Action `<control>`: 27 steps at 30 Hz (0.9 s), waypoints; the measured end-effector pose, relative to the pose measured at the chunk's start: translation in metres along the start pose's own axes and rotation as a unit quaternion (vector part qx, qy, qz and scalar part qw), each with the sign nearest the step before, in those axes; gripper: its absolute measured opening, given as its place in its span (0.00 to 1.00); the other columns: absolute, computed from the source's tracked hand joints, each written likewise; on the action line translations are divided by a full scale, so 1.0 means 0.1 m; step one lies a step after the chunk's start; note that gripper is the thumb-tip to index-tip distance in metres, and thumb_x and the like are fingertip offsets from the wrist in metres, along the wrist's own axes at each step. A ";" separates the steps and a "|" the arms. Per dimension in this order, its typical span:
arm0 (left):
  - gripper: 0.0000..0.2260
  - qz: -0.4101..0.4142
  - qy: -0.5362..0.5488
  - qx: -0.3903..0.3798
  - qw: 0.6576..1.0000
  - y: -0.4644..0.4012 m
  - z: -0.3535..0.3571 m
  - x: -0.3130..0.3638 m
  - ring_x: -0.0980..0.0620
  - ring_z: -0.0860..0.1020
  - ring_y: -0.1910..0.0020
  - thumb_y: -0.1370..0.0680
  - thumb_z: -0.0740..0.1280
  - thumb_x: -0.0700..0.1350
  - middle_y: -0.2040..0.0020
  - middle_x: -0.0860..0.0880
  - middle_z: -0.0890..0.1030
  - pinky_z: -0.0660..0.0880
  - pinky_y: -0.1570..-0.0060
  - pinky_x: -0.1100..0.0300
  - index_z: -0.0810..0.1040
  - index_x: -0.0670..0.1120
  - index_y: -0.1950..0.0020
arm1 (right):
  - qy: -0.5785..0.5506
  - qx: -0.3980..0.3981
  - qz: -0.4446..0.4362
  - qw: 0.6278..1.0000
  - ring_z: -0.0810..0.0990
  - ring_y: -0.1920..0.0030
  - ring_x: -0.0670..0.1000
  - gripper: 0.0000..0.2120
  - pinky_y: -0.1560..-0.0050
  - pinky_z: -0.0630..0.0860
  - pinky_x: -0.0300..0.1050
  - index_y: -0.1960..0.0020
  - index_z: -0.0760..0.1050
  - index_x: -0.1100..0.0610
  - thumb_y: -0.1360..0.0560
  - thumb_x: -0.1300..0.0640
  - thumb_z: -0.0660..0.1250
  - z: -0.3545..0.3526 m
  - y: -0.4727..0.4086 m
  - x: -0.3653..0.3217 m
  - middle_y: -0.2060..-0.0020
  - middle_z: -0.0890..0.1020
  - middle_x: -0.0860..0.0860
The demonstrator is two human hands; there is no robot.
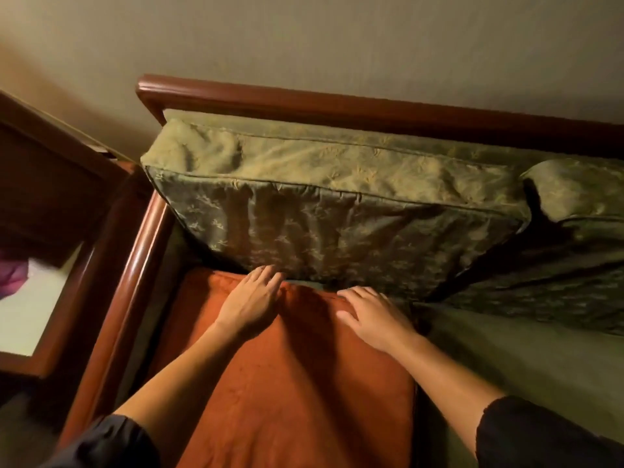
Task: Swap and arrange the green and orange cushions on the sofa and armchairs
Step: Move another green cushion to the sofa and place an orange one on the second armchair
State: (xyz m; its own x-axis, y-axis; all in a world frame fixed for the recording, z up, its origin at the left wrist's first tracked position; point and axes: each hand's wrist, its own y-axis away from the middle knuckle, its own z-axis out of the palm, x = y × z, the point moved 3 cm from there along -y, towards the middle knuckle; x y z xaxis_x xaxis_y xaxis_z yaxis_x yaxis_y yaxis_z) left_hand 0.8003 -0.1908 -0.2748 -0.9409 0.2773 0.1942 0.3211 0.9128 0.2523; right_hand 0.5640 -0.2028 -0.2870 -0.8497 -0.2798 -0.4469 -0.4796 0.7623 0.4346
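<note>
1. The orange cushion (290, 383) lies flat on the sofa seat (506, 359) at its left end, long axis running from the person toward the backrest.
2. Both hands rest palm-down on its far edge: left hand (251, 300) near the far left corner, right hand (374, 315) to the far right. Fingers (358, 293) straight, slightly spread, pressing rather than gripping.
3. Far edge touches the bottom of the upright green cushion (337, 211); left fingertips touch it. A second green cushion (580, 197) stands just beside it.
4. Judgement: the next push goes forward, seating orange against green; neither hand is nearer.
5. Wooden armrest (131, 275) borders the left; a side table (40, 319) beyond; plain wall (337, 38) behind.
</note>
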 end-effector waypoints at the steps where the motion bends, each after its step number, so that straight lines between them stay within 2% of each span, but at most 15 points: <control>1: 0.19 -0.009 -0.003 -0.023 1.000 -0.06 0.16 -0.10 0.41 0.74 0.42 0.24 0.56 0.54 0.42 0.43 0.75 0.70 0.41 0.51 0.72 0.44 0.40 | 0.000 -0.022 0.021 1.000 0.67 0.31 0.50 0.23 0.32 0.63 0.49 0.28 0.66 0.49 0.21 0.42 0.56 0.12 -0.09 0.09 0.31 0.71 0.47; 4: 0.23 -0.023 0.001 -0.088 0.996 -0.25 0.52 -0.34 0.42 0.74 0.42 0.24 0.57 0.61 0.42 0.44 0.77 0.67 0.39 0.51 0.71 0.46 0.39 | -0.002 -0.059 0.070 0.996 0.69 0.31 0.55 0.26 0.33 0.66 0.53 0.27 0.63 0.48 0.21 0.38 0.53 0.41 -0.37 0.34 0.30 0.71 0.51; 6: 0.25 -0.031 -0.005 -0.117 0.993 -0.35 0.69 -0.44 0.43 0.73 0.39 0.24 0.59 0.64 0.39 0.44 0.77 0.65 0.36 0.51 0.71 0.48 0.36 | -0.015 -0.080 0.081 0.993 0.73 0.35 0.56 0.27 0.37 0.71 0.54 0.29 0.66 0.48 0.22 0.35 0.51 0.56 -0.49 0.45 0.33 0.74 0.53; 9: 0.26 -0.058 -0.004 -0.131 0.990 -0.40 0.88 -0.52 0.45 0.74 0.39 0.24 0.54 0.67 0.39 0.46 0.78 0.67 0.41 0.51 0.73 0.50 0.39 | 0.017 -0.047 0.063 0.997 0.78 0.42 0.56 0.26 0.45 0.75 0.52 0.34 0.72 0.47 0.22 0.35 0.49 0.73 -0.54 0.53 0.40 0.80 0.52; 13: 0.27 -0.060 -0.017 -0.067 0.996 -0.33 0.98 -0.53 0.46 0.76 0.44 0.25 0.48 0.70 0.45 0.48 0.80 0.69 0.47 0.51 0.74 0.52 0.45 | 0.042 0.053 0.040 0.997 0.78 0.44 0.54 0.23 0.51 0.75 0.50 0.41 0.76 0.48 0.21 0.36 0.50 0.80 -0.49 0.54 0.44 0.81 0.49; 16: 0.23 -0.052 -0.006 -0.011 0.999 -0.22 0.90 -0.46 0.48 0.76 0.49 0.24 0.50 0.67 0.49 0.51 0.80 0.69 0.49 0.53 0.74 0.53 0.48 | 0.020 0.089 0.024 0.996 0.77 0.44 0.51 0.23 0.51 0.74 0.49 0.43 0.78 0.50 0.22 0.37 0.51 0.81 -0.40 0.51 0.47 0.81 0.47; 19: 0.18 -0.040 0.014 0.051 0.998 -0.02 0.82 -0.33 0.49 0.74 0.51 0.21 0.55 0.61 0.51 0.51 0.79 0.68 0.48 0.54 0.77 0.52 0.45 | -0.009 0.124 0.019 0.992 0.76 0.46 0.50 0.24 0.51 0.75 0.48 0.43 0.79 0.50 0.22 0.37 0.51 0.79 -0.22 0.50 0.50 0.81 0.46; 23: 0.14 -0.018 0.023 0.072 0.997 0.20 0.75 -0.20 0.51 0.73 0.52 0.20 0.56 0.57 0.51 0.52 0.78 0.67 0.50 0.55 0.77 0.52 0.44 | -0.028 0.170 0.002 0.985 0.78 0.50 0.49 0.20 0.55 0.77 0.49 0.46 0.78 0.50 0.22 0.38 0.55 0.74 0.09 0.43 0.53 0.80 0.46; 27: 0.14 0.007 0.020 0.096 0.995 0.38 0.59 -0.03 0.50 0.71 0.55 0.19 0.54 0.56 0.53 0.53 0.77 0.68 0.54 0.54 0.76 0.53 0.45 | -0.035 0.200 -0.014 0.979 0.79 0.51 0.51 0.19 0.56 0.77 0.50 0.45 0.77 0.51 0.21 0.39 0.56 0.74 0.39 0.33 0.53 0.79 0.47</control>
State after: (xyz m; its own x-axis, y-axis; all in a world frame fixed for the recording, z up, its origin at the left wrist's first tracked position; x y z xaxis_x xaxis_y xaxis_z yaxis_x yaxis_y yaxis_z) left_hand 0.8095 -0.1389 -0.3220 -0.9305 0.2808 0.2353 0.3033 0.9507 0.0650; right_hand 0.5334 -0.1385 -0.3428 -0.8142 -0.2737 -0.5121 -0.3664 0.9264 0.0873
